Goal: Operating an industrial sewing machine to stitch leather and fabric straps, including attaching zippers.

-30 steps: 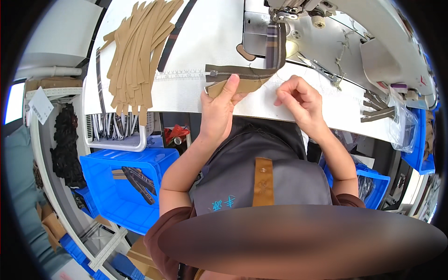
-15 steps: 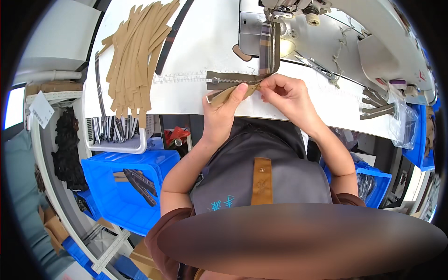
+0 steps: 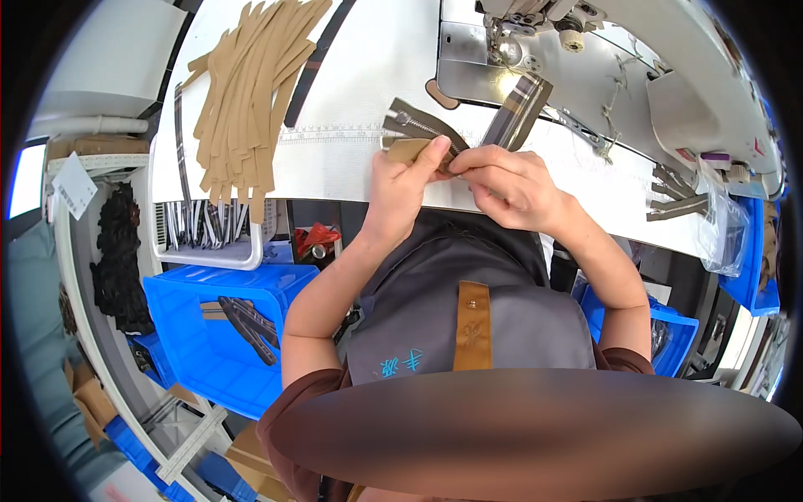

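Both hands are closed on a zipper strip just in front of the sewing machine. My left hand pinches its tan fabric piece between thumb and fingers. The fingertips of my right hand grip the strip close by, where its two parts meet. One part, dark with metal teeth, points up and left; the other, a plaid fabric band, rises to the right near the machine's metal plate. My fingers hide the join itself.
A heap of tan fabric strips lies on the white table at left. Below it stand a white basket and a blue bin. Scissors lie right of my hands. More zipper pieces rest by a plastic bag.
The zipper strip has come away from under the machine's needle area toward me. Its plaid band now slants to the right, and its toothed part tilts up at the left.
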Demonstrator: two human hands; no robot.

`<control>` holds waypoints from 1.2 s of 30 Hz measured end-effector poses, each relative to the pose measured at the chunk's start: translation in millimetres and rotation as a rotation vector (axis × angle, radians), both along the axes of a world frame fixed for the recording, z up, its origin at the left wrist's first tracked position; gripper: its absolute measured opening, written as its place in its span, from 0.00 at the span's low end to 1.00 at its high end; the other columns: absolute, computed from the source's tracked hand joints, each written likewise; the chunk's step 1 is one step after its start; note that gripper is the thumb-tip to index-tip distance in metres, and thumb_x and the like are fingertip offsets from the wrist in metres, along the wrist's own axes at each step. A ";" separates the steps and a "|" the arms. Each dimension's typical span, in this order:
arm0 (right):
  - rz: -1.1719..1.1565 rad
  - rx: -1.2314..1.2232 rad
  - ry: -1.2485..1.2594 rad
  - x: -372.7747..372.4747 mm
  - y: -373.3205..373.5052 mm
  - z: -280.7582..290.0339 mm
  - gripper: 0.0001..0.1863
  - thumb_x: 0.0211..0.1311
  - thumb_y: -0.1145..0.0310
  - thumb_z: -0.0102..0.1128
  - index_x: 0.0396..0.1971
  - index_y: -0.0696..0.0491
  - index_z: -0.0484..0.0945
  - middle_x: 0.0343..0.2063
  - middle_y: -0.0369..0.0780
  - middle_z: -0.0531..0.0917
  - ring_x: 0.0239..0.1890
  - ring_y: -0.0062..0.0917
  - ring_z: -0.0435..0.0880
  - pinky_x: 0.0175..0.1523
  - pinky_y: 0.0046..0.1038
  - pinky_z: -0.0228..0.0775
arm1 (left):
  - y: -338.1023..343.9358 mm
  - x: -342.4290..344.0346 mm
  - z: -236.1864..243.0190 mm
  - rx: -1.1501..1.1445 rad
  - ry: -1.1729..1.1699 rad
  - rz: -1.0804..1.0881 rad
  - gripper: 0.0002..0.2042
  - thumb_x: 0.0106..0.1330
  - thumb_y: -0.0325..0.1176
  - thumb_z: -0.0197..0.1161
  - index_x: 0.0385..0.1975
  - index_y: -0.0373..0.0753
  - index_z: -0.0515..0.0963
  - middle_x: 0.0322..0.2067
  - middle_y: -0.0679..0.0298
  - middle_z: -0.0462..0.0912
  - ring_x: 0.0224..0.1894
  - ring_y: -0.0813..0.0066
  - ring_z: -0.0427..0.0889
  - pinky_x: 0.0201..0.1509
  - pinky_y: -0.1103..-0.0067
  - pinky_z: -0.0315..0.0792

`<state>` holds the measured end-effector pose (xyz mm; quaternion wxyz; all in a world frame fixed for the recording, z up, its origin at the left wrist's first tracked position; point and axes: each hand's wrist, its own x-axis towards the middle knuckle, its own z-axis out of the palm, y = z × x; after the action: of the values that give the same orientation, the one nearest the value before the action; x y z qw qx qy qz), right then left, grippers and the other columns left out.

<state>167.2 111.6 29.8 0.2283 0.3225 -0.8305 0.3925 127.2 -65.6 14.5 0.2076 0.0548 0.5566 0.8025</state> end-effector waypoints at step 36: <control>-0.250 0.147 -0.313 15.7 0.1 13.1 0.08 0.48 0.84 0.62 0.28 0.58 0.75 0.25 0.39 0.76 0.24 0.27 0.80 0.29 0.25 0.73 | -11.0 2.0 7.0 -0.024 0.024 0.172 0.09 0.62 0.29 0.66 0.39 0.33 0.79 0.35 0.61 0.83 0.36 0.76 0.82 0.39 0.78 0.80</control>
<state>182.9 111.6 42.9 0.1192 0.1680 -0.9158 0.3448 129.2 -76.6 21.6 0.1316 0.0139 0.5714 0.8099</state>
